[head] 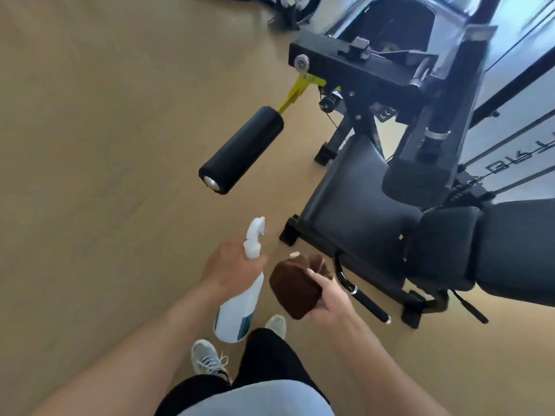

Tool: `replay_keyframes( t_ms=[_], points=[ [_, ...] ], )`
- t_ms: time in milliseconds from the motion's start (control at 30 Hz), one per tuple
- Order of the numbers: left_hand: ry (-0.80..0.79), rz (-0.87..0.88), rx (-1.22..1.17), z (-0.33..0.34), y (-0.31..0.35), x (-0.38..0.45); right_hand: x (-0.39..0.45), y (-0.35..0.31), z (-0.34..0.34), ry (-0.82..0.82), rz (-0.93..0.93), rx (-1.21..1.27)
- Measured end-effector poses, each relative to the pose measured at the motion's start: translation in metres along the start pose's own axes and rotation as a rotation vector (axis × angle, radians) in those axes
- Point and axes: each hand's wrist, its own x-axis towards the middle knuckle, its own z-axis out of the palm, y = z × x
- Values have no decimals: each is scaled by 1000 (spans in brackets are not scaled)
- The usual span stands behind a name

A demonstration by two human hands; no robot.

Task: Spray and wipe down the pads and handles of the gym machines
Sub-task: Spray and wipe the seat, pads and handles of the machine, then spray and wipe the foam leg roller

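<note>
My left hand (231,264) grips the neck of a white spray bottle (240,307), its nozzle pointing up and away from me. My right hand (329,298) holds a bunched dark brown cloth (295,285). Ahead hangs a black roller pad (241,150) on a yellow arm, well beyond both hands. To its right is the machine's black seat pad (354,205), with a black back pad (492,247) at the far right. A black side handle (365,301) with a chrome tip sticks out just right of the cloth.
The machine's black frame (375,70) and weight stack housing stand at the upper right. Its feet (289,232) rest on the tan floor (105,145), which spreads across the left. My grey shoes (207,357) are below the bottle.
</note>
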Motion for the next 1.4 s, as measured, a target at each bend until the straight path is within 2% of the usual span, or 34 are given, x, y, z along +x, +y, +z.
replay_keyframes(
  t_ms=[100, 267, 400, 500, 600, 767, 1067, 1200, 1300, 1400],
  points=[
    [-70, 74, 149, -14, 2, 36, 16, -33, 17, 29, -33, 41],
    [-198, 210, 267, -11, 20, 118, 71, -81, 39, 195, 9, 205],
    [-329, 264, 388, -2, 44, 177, 98, -113, 58, 315, -34, 238],
    [-417, 284, 456, 10, 53, 212, 100, -126, 63, 449, -75, 169],
    [-494, 295, 532, 22, 56, 237, 107, -129, 60, 495, -72, 166],
    [-534, 272, 569, 40, 42, 271, 116, -127, 59, 552, -27, 243],
    [-781, 294, 649, 47, 15, 303, 124, -109, 94, 741, 71, 279],
    [-848, 329, 670, 36, 14, 315, 116, -107, 112, 747, 94, 380],
    [-842, 340, 645, 30, 18, 324, 108, -107, 127, 713, 18, 506],
    [-805, 343, 598, 28, 37, 339, 106, -109, 140, 661, -49, 529]
  ],
)
